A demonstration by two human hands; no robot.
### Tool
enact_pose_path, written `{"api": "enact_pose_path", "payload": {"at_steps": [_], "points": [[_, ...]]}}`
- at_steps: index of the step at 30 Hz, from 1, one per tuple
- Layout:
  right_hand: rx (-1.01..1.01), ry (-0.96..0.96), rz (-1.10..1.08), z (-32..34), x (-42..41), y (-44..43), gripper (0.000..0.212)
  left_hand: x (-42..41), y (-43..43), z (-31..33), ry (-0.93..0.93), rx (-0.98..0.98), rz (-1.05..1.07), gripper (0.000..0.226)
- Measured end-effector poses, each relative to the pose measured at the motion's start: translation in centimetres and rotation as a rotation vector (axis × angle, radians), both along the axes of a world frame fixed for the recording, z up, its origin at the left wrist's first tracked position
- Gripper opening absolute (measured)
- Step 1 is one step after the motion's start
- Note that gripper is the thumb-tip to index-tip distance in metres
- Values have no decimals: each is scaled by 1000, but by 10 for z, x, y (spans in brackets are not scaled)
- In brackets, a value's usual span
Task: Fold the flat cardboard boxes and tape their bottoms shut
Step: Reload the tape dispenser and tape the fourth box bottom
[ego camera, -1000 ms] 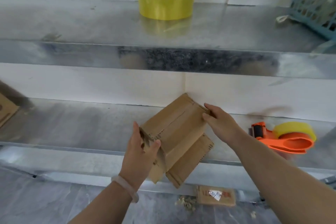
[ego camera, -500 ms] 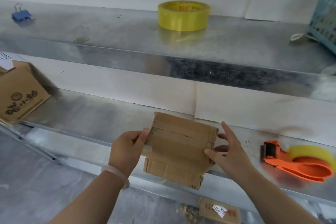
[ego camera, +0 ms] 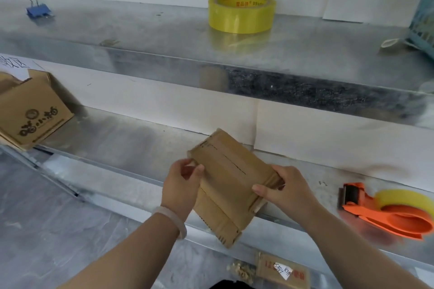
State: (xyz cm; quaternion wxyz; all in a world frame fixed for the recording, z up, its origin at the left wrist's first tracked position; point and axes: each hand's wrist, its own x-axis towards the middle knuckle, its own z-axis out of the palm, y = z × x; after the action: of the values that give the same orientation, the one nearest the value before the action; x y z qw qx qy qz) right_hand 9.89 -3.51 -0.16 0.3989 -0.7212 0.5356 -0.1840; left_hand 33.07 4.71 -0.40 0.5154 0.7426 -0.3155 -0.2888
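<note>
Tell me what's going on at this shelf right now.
A person holds a small cardboard box in both hands over the front edge of the lower shelf. The left hand grips its left end and the right hand pinches its right end. The box is tilted, with glossy tape seemingly along its seam. The orange tape dispenser lies on the shelf to the right, with no hand on it.

box: cardboard box (ego camera: pixel 225 185) got turned again, from level to diagonal, near end pointing down
left hand: left hand (ego camera: pixel 180 190) now pinches its upper-left edge
right hand: right hand (ego camera: pixel 284 192) has curled round the right edge
</note>
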Motion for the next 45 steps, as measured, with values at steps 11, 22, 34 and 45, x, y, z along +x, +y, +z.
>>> {"api": "enact_pose_path", "payload": {"at_steps": [11, 22, 34, 45], "points": [[-119, -157, -90, 5, -9, 64, 78, -29, 13, 12, -87, -90, -493, 76], [-78, -26, -103, -13, -27, 48, 64, -43, -31, 1, -96, 107, -817, 95], [-233, 166, -329, 1, -120, 29, 55, -49, -25, -7, -975, -282, -728, 33], [122, 313, -546, -1, -275, -48, 43, -72, -33, 2, -913, -278, -637, 36]]}}
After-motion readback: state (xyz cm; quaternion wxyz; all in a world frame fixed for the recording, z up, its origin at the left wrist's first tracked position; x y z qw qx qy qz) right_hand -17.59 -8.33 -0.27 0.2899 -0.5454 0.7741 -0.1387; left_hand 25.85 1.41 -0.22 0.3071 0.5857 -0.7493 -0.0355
